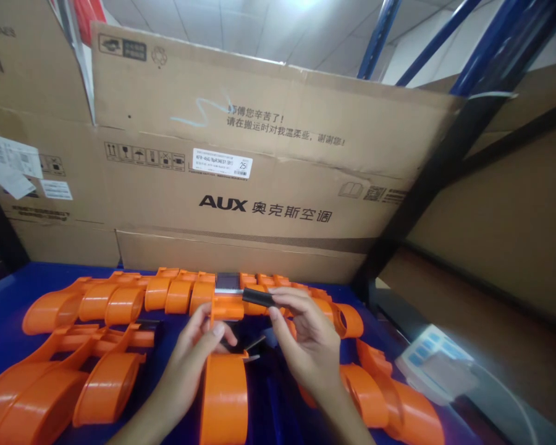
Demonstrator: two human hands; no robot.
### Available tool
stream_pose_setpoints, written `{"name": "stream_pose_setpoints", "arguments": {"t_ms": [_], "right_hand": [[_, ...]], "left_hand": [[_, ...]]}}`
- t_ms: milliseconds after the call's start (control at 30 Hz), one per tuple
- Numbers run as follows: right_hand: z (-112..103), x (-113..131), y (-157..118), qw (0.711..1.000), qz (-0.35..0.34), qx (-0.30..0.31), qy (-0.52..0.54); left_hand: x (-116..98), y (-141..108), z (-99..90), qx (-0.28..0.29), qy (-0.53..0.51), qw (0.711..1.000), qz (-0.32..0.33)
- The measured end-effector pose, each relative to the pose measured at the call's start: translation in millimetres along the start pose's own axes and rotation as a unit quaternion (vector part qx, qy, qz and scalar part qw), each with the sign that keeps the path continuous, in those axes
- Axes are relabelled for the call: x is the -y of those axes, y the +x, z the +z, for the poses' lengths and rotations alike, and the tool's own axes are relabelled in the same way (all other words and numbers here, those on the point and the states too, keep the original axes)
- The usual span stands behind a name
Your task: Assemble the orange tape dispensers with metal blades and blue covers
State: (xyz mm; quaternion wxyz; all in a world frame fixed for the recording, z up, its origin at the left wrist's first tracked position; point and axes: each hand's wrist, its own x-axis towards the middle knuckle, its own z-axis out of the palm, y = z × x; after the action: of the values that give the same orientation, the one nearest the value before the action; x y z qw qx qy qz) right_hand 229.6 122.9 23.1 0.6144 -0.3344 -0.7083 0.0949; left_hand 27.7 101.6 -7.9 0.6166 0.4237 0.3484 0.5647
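1. Orange plastic dominates the lower half of the frame: the left hand (197,355) grips an orange tape-dispenser body (223,395) at bottom centre, fingers curled around its upper end and the thumb pressed on its top edge, so the hand is closed on the part rather than spread.
2. Just above and right of it, the right hand (306,343) pinches a short black piece (258,297) between thumb and forefinger; the other fingers are loosely bent beneath. The piece sticks out to the left of the fingertips, above the held body and apart from it.
3. Between the two hands, at the top of the held body, a small dark metal part (250,348) shows; whether it is fixed to the body cannot be told.
4. More orange dispenser bodies lie around on the blue bench (9,321): a row (143,296) across the middle of the frame, a pile (50,383) at lower left, and others (389,402) at lower right.
5. One body in the row carries a black toothed blade (227,283), just left of the black piece.
6. Large brown cardboard boxes (269,161) printed "AUX" stand behind the bench, filling the upper half.
7. At the right edge lies a white and blue packet (433,364), beside a dark rack post (426,198).
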Motion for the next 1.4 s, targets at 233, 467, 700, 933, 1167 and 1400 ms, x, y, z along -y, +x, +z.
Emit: {"name": "stream_pose_setpoints", "arguments": {"t_ms": [233, 467, 700, 933, 1167, 1400], "right_hand": [[8, 9, -1, 0.998, -0.009, 0.057, -0.004], [9, 13, 1, 0.998, -0.019, 0.061, -0.019], [9, 16, -1, 0.996, 0.008, 0.084, -0.011], [-6, 5, 8, 0.998, 0.045, 0.04, -0.023], [-4, 13, 9, 0.987, 0.049, 0.15, 0.001], [0, 14, 6, 0.984, 0.058, 0.165, 0.016]], "left_hand": [[4, -5, -0.2, 0.058, 0.048, 0.997, -0.003], [5, -2, -2.2, 0.069, 0.031, 0.997, -0.017], [0, -5, 3.7, 0.085, -0.036, 0.994, -0.049], [1, -3, 5.7, 0.059, -0.083, 0.991, -0.086], [-6, -4, 8.5, 0.056, -0.076, 0.991, -0.094], [-10, -3, 9.3, 0.047, -0.058, 0.993, -0.091]]}}
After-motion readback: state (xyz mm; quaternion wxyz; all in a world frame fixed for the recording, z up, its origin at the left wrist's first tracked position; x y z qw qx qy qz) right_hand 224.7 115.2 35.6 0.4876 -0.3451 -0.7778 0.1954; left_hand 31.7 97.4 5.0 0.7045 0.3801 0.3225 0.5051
